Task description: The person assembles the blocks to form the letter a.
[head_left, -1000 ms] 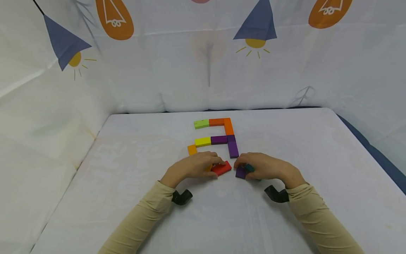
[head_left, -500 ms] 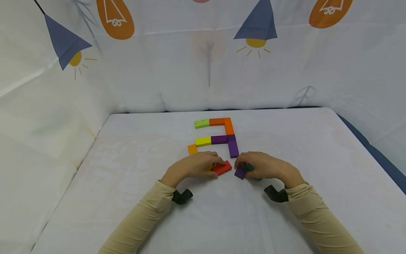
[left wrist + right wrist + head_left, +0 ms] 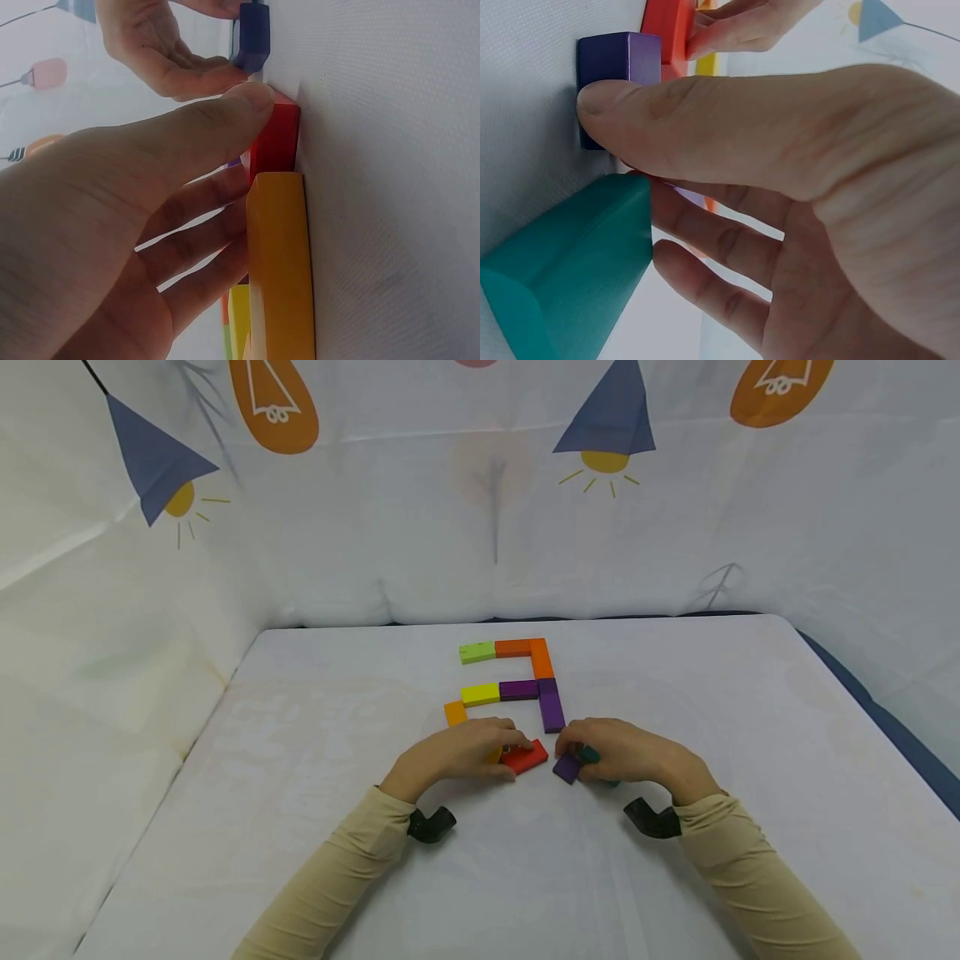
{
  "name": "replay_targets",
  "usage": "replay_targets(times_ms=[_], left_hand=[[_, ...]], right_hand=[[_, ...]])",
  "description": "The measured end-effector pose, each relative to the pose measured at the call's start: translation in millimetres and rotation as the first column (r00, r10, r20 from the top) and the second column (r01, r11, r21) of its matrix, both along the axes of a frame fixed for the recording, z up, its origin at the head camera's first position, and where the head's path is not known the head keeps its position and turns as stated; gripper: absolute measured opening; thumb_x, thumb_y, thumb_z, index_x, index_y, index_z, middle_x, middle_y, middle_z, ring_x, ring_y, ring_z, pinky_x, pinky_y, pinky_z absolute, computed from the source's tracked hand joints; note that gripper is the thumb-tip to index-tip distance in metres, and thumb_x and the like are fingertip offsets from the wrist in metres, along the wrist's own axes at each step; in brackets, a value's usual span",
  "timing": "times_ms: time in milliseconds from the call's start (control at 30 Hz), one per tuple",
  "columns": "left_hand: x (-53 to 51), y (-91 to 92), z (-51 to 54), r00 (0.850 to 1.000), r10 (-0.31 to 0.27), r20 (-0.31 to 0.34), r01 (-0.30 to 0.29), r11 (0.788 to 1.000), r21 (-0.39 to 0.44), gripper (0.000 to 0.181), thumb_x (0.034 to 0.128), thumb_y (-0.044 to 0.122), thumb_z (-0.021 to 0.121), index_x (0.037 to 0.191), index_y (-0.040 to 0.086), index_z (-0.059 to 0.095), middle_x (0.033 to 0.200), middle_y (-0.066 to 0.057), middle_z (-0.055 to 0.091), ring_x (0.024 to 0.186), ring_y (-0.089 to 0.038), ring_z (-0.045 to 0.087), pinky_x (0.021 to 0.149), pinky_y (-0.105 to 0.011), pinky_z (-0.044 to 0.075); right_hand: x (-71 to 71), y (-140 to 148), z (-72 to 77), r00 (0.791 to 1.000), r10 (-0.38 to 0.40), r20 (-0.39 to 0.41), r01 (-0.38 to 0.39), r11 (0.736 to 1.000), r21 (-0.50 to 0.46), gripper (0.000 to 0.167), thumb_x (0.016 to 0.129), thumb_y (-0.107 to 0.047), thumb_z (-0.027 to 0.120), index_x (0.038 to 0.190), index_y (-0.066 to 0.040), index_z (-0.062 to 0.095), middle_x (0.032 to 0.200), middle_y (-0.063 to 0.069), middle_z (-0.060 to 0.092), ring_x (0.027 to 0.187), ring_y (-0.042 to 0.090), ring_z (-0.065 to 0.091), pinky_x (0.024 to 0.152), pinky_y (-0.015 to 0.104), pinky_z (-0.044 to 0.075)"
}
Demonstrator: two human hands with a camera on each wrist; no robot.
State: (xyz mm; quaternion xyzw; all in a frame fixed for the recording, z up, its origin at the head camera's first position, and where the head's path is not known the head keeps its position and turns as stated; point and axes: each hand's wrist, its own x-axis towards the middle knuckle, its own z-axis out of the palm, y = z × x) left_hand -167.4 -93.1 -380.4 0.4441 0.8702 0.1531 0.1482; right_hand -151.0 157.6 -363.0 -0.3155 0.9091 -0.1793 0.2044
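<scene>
My left hand (image 3: 467,752) pinches a red block (image 3: 527,758) lying on the white table, thumb at its near side. A yellow-orange block (image 3: 281,262) lies end to end with it, partly under that hand. Just to the right, my right hand (image 3: 633,750) pinches a dark purple block (image 3: 567,768), set at a slant. Its thumb (image 3: 615,101) presses the near face. A teal block (image 3: 577,262) lies beside the purple one, under the right hand's fingers, and is mostly hidden in the head view. A narrow gap separates the red and purple blocks.
Beyond the hands, a row of blocks bends round: light green (image 3: 477,652), orange (image 3: 542,658), purple (image 3: 551,706) and yellow (image 3: 480,695). An amber block (image 3: 454,713) sits by the left hand. White cloth printed with lamps (image 3: 607,410) hangs behind the table (image 3: 750,710).
In my right hand the purple block has turned to a slant and shifted slightly left. The left hand and the red block stay in place.
</scene>
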Motion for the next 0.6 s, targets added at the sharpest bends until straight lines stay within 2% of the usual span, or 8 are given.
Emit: replay_targets(times_ms=[600], left_hand=[[-0.8, 0.4, -1.7, 1.000, -0.002, -0.002, 0.002, 1.000, -0.011, 0.041, 0.0869, 0.030, 0.068, 0.125, 0.017, 0.060, 0.109, 0.002, 0.060, 0.094, -0.010, 0.052, 0.087, -0.023, 0.048]], right_hand=[[-1.2, 0.2, 1.6, 1.000, 0.000, -0.011, 0.000, 1.000, 0.002, 0.030, 0.083, -0.015, 0.072, 0.110, -0.016, 0.061, 0.105, -0.005, 0.064, 0.097, 0.015, 0.058, 0.091, 0.040, 0.049]])
